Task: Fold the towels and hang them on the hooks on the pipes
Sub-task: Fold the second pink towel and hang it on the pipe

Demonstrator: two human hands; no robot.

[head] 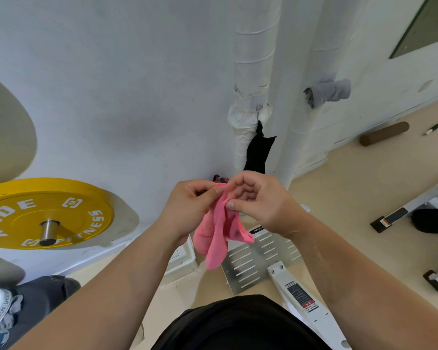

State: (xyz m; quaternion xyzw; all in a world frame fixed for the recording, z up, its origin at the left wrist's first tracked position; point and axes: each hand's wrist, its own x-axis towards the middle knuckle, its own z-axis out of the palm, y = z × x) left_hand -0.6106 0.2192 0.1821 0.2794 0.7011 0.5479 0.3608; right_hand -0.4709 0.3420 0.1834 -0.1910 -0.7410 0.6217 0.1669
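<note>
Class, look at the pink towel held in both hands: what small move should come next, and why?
Probably bring the pinched corners together to finish the fold. Both the left hand and right hand grip the pink towel at its top edge, while the rest hangs loose and uneven. A black towel and a grey towel already hang on the pipes.

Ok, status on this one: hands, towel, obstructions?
Both hands, left hand, right hand, pinching pink towel. Black towel, grey towel hung. Nothing blocking.
</note>
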